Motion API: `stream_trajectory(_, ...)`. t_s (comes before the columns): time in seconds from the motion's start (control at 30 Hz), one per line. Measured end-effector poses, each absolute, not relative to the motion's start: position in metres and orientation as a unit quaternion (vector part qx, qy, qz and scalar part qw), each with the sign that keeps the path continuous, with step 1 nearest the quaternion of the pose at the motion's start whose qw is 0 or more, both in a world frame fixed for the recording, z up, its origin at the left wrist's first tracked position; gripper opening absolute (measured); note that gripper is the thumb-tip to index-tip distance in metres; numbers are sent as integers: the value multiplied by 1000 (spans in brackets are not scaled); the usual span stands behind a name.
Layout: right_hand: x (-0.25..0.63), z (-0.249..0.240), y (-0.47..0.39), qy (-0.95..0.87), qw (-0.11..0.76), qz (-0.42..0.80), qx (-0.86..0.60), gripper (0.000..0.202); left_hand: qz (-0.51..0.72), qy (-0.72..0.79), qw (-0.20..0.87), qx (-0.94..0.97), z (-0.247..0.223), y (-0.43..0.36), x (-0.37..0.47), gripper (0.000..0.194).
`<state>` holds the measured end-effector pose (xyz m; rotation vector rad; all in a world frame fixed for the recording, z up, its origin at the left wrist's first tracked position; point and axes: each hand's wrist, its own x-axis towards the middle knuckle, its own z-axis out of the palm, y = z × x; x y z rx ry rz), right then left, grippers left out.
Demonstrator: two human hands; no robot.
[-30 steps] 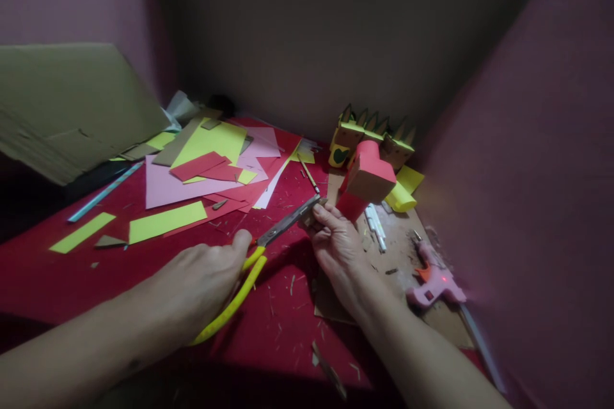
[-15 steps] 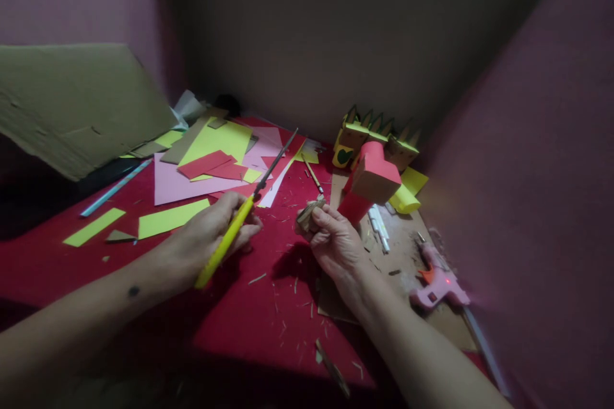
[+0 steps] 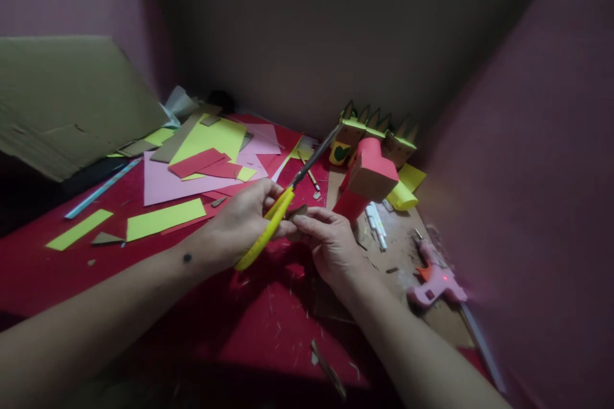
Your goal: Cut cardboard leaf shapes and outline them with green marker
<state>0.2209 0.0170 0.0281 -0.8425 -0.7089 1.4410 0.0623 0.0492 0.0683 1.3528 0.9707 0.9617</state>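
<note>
My left hand [image 3: 247, 220] is closed on yellow-handled scissors [image 3: 263, 239], whose dark blades point up and to the right, away from me. Close beside it, my right hand [image 3: 330, 239] pinches a small brown cardboard piece [image 3: 298, 211]. The fingertips of both hands meet or nearly meet at this piece, over the red table cloth [image 3: 259, 326]. Part of the piece is hidden by the fingers.
Coloured paper sheets [image 3: 211, 137] lie at the back left, beside a large cardboard panel [image 3: 71, 102]. A red paper-covered shape [image 3: 369, 169] stands right of centre. A pink glue gun [image 3: 436, 278] and white sticks [image 3: 377, 225] rest on cardboard at the right.
My left hand has moved right with the scissors, up to my right hand. A small brown piece now lies beside the yellow strip on the left. The view has shifted slightly.
</note>
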Motion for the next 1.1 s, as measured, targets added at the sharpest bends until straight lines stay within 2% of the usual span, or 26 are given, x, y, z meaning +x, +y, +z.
stream_trajectory(0.1, 221, 28, 17, -301, 619, 628, -364, 23, 366, 424, 555, 616, 68, 52, 60, 43)
stream_trajectory(0.23, 220, 28, 17, -310, 604, 644, -354, 28, 373, 439, 527, 625, 62, 54, 58, 39)
stream_trajectory(0.57, 214, 28, 12, -340, 622, 612, -350, 35, 482, 412, 596, 492, 47, 52, 63, 49)
stream_trajectory(0.7, 213, 26, 8, -388, 624, 551, -395, 30, 515, 384, 630, 436, 44, 51, 66, 59)
stream_trajectory(0.87, 213, 27, 1, -459, 643, 420, -447, 18, 517, 332, 673, 411, 45, 51, 68, 53)
stream_trajectory(1.1, 219, 36, 1, -514, 620, 367, -465, 13, 467, 333, 683, 453, 45, 55, 63, 41)
